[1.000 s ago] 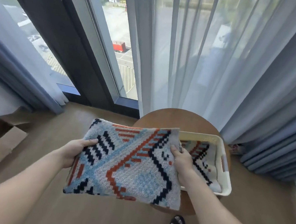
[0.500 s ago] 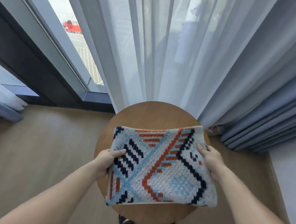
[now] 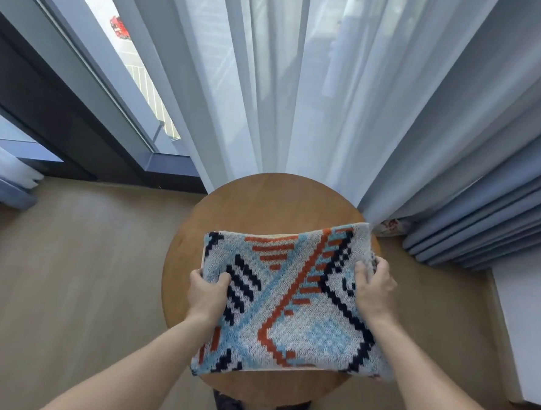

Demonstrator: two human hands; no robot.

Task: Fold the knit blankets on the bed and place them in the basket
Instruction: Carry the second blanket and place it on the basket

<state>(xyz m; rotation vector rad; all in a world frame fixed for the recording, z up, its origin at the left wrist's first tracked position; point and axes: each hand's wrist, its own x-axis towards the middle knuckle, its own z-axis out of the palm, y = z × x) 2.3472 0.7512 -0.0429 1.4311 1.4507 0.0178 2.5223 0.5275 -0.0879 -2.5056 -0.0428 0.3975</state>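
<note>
Knit blanket [image 3: 287,316], folded, is held flat: left hand [image 3: 208,293] grips its left edge, right hand [image 3: 373,290] its right edge.

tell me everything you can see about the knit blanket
The knit blanket is folded into a thick rectangle, pale grey with light blue, orange and navy geometric bands. It lies roughly flat over the round wooden table. The left hand grips its left edge, thumb on top; the right hand grips the right edge. What lies directly under it is hidden.
</note>
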